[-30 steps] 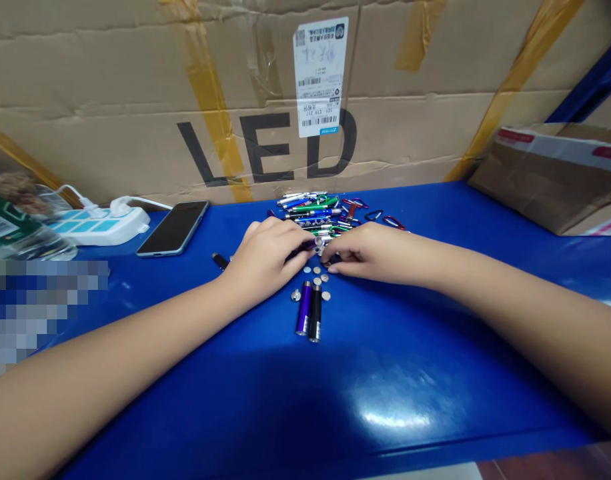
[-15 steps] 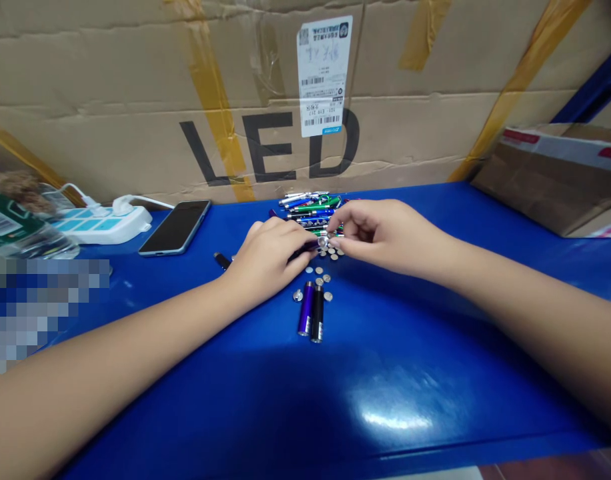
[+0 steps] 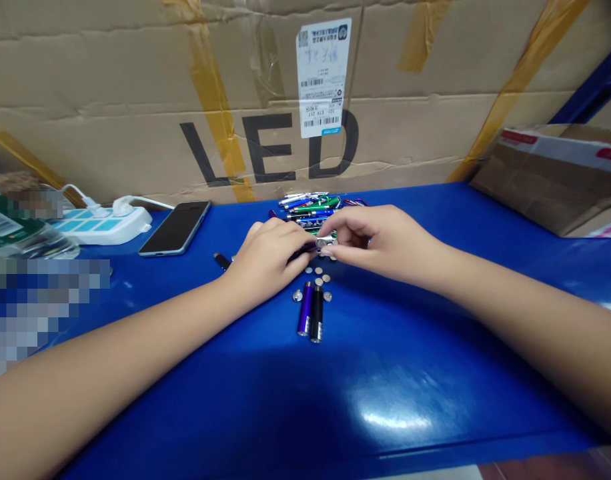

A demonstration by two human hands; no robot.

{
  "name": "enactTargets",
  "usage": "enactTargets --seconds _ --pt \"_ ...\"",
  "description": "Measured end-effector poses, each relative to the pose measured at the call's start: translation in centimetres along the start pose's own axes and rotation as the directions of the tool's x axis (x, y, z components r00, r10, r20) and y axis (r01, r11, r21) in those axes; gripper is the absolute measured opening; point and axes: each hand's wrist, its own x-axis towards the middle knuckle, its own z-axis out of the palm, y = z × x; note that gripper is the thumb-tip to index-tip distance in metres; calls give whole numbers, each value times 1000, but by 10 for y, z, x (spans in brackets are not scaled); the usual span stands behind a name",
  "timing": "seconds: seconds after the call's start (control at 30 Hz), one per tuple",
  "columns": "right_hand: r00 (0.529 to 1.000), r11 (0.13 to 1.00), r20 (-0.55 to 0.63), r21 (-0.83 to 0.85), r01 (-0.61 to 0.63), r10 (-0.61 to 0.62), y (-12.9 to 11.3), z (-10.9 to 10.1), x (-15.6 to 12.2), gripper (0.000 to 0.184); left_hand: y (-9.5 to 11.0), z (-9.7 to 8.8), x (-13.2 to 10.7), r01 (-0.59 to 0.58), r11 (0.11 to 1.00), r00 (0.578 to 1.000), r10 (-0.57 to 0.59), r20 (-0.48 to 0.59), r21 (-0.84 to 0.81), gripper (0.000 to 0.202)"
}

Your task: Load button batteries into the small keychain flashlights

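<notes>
My left hand [image 3: 270,257] is closed around a dark purple tube [image 3: 303,249], mostly hidden by the fingers. Against its right end, my right hand [image 3: 380,239] pinches a small shiny silver piece [image 3: 326,242], perhaps an end cap. Just below the hands, several button cells [image 3: 319,271] lie scattered on the blue table [image 3: 265,400]. A purple penlight-like tube [image 3: 306,310] and a black tube [image 3: 316,317] lie side by side there, with a small silver cap [image 3: 297,295] to their left. Behind the hands is a pile of coloured metal penlights [image 3: 308,212].
A phone [image 3: 175,228] and a white power strip [image 3: 105,223] with plugs lie at the back left, near a plastic bottle [image 3: 15,227]. Another black tube [image 3: 221,261] lies beside my left wrist. A large cardboard box [image 3: 145,80] stands behind; a smaller box [image 3: 550,173] is at right.
My right hand has moved slightly left and down, bringing the silver piece against the end of the tube. My left hand stays where it was.
</notes>
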Motion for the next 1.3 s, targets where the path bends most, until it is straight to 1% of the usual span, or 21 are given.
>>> enactTargets --seconds 0.1,0.17,0.27,0.43,0.63,0.7,0.8,0.83,0.87,0.93,1.0,1.07,1.17,1.3 --pt "1000 1000 -8 -20 18 -18 1 0 0 21 0 0 0 0 1000 1000 0 3 -2 20" --pt "1000 998 -7 -57 23 -24 2 -2 -1 19 0 0 0 -1 1000 1000 1 0 -7 21" --pt "998 987 47 -149 53 -47 2 -5 -2 15 0 0 0 -1 1000 1000 1 -1 -4 22" --pt "987 948 127 -287 134 -101 3 -7 -2 19 0 1 0 6 1000 1000 -7 5 9 23" --pt "971 933 181 -296 205 -156 1 -6 -2 20 0 0 0 -3 1000 1000 3 10 1 21" --pt "981 937 146 -304 169 -129 1 -7 -2 18 0 0 0 -1 1000 1000 1 3 -2 22" --pt "997 953 38 -296 69 -61 2 -9 -3 16 1 0 0 7 1000 1000 -8 -3 -11 21" --pt "999 956 22 -290 45 -40 3 -10 -3 15 1 0 1 12 1000 1000 -12 -1 -13 21" --pt "999 957 30 -289 27 -19 4 -11 -2 14 1 0 1 18 1000 1000 -18 5 -13 20" --pt "994 951 102 -310 0 33 8 -12 -2 11 2 0 1 26 1000 1000 -26 12 -8 20" --pt "976 938 200 -345 -14 89 11 -11 -1 11 2 0 1 30 1000 999 -30 16 -3 20" --pt "954 930 269 -366 -25 131 13 -8 0 12 2 0 1 32 999 999 -32 16 -1 20" --pt "938 929 307 -368 -41 163 12 -4 1 12 2 0 1 28 1000 999 -28 16 1 20" --pt "936 928 310 -369 -44 168 13 -2 2 12 2 1 1 23 1000 1000 -23 9 5 20"
